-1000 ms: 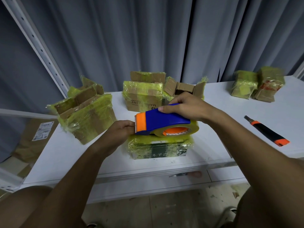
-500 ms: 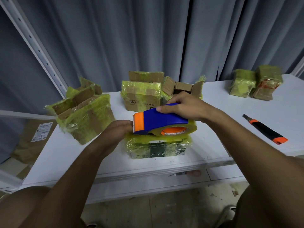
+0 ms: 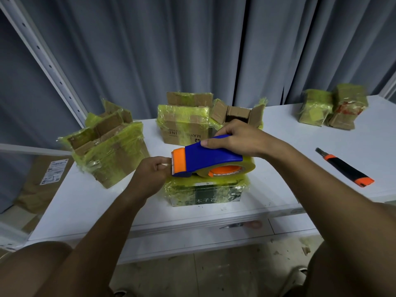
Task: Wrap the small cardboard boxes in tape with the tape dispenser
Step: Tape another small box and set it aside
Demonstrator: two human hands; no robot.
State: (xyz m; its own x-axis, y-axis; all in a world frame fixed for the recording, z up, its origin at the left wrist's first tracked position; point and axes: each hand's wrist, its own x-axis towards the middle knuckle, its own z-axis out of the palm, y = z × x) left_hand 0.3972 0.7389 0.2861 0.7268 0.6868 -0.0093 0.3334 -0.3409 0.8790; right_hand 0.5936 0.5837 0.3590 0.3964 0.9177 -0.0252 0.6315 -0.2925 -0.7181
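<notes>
Tape dispenser (image 3: 205, 159) hovered just above the small green box (image 3: 205, 192) near the tabletop's (image 3: 278, 151) front edge, right hand (image 3: 233, 139) wrapped round its rigid blue handle. Left hand (image 3: 150, 176) seemingly pinched the tape end at the cutter. Box looked light, film-slick; best steadied by its corners.

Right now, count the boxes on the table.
6: one at the left, two at the back middle, two at the far right, one under the tape dispenser. More may be hidden.
</notes>
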